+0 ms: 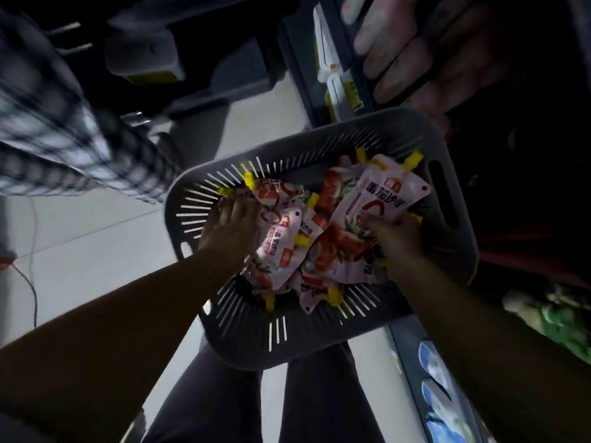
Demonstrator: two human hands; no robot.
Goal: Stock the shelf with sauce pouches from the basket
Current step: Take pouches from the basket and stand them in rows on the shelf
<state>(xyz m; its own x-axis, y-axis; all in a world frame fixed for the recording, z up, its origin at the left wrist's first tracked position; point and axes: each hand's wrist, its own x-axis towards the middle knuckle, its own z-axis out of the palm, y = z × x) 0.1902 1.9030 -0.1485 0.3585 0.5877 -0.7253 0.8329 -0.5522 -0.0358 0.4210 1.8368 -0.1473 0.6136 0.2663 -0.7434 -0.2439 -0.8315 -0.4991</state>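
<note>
Inside the grey basket (246,350), 2 outstretched arms: right hand (394,235) grips a sauce pouch (380,195); left hand (228,226), by the rim, grip unclear.

- Pale tiled floor (96,244), lit at left.
- Thin dark cable (30,289) curving across the floor, far left.
- Blurred black-and-white checked cloth (64,139), upper left.
- Dark grey trousers (217,404), bottom centre.
- Blue-and-white packets (438,394) in a row, lower right.
- Blurred green packets (566,324), right edge.

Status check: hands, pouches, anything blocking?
In basket: right hand grips large pouch; left hand buried in pouch pile, grip unclear. second person's hand above far rim, not in the way.
</note>
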